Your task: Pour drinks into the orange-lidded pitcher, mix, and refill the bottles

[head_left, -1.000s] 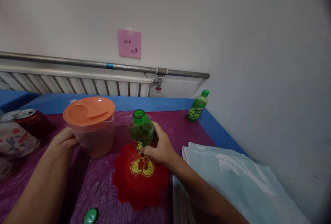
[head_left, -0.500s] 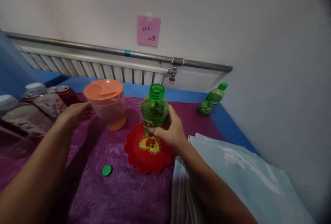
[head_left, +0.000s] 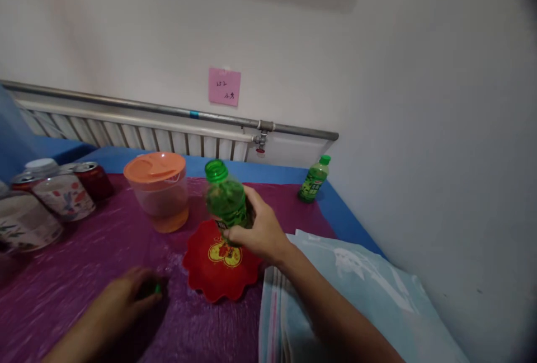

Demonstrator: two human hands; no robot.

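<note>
My right hand [head_left: 260,229] is wrapped round an open green bottle [head_left: 227,198], which tilts a little to the left above a red scalloped plate [head_left: 222,282]. Gold print decorates the plate's middle. My left hand [head_left: 132,293] is low on the purple sheet, its fingers closed on a small green cap [head_left: 158,288], mostly hidden by the fingers. Behind my left hand stands a clear pitcher [head_left: 161,206] with an orange lid and some orange liquid at its bottom.
A second green bottle [head_left: 314,181], capped, stands at the back right. Folded light-blue cloth [head_left: 356,296] lies at the right. Jars [head_left: 65,195] and red cans [head_left: 93,179] stand at the left. Behind the table runs a metal pipe [head_left: 155,107] above a radiator.
My left hand has come from beside the pitcher down to the green cap and closed on it. The bottle in my right hand now tilts left. The camera view has shifted.
</note>
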